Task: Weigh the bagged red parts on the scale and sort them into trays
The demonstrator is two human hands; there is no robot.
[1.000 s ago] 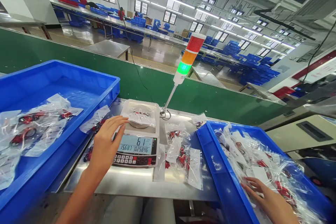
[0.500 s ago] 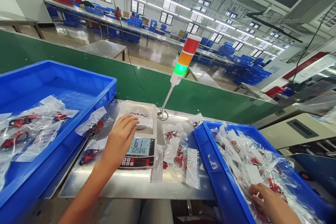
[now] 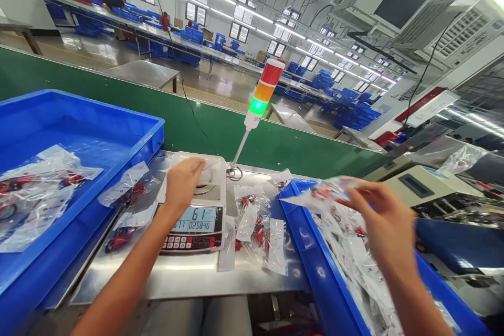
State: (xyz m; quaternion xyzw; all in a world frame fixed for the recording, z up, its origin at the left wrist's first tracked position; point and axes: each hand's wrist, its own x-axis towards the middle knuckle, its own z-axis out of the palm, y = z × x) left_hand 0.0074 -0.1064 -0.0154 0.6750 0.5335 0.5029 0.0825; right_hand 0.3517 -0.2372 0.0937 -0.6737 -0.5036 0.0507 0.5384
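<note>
The right hand (image 3: pixel 388 220) is raised above the right tray (image 3: pixel 315 252), its thumb and fingers clamped on a clear bag with red contents (image 3: pixel 325 190), which extends leftward over the rim near the tray's far corner. The left hand (image 3: pixel 181 185) is bent over the pan (image 3: pixel 207 188) of a digital scale (image 3: pixel 205 215); whether its fingers are parted, or closed on something, cannot be told. The left forearm crosses the near left corner of the scale and covers part of the display, where 61 and 0.25846 are legible. Between the scale's right edge and the right tray, a group of bags (image 3: pixel 258 231) occupies the middle of the metal tabletop (image 3: pixel 189 278), the leftmost just beside the scale. A strip of metal runs in front of scale and bags to the table's near edge. On the other side, two loose bags (image 3: pixel 128 189) lie between the scale and the raised wall of the left tray (image 3: pixel 149 134). A green partition (image 3: pixel 220 128) bounds the table at the back; before it stands a signal lamp (image 3: pixel 260 97), green segment lit. A cream-coloured machine (image 3: pixel 425 181) stands beyond the right tray.
</note>
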